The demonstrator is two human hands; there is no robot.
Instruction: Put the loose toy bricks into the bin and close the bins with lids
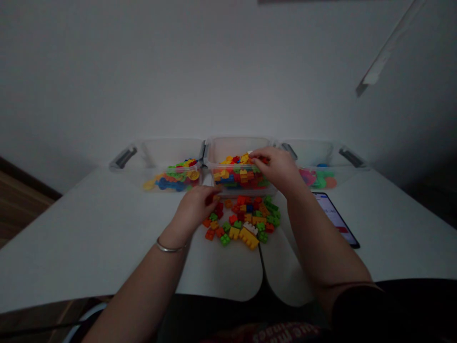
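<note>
My right hand (276,166) is over the right side of the middle clear plastic bin (243,192), with thumb and fingertips close together. Building blocks (243,176) in yellow, red, orange and blue fill the lower part of that bin. Whatever the right fingers pinch is too small to make out. In front of the bin lies a loose pile of building blocks (249,234), mostly red, orange, green and yellow. At its left edge my left hand (196,205), wearing a bracelet (170,247) at the wrist, has curled fingers touching the blocks; its fingertips are partly hidden.
A left clear bin (171,152) holds colourful plastic pieces, and a right clear bin (310,151) holds pink, green and blue ones. A phone (337,219) lies beside my right forearm. Behind the white table (117,243) rises a wall (178,71).
</note>
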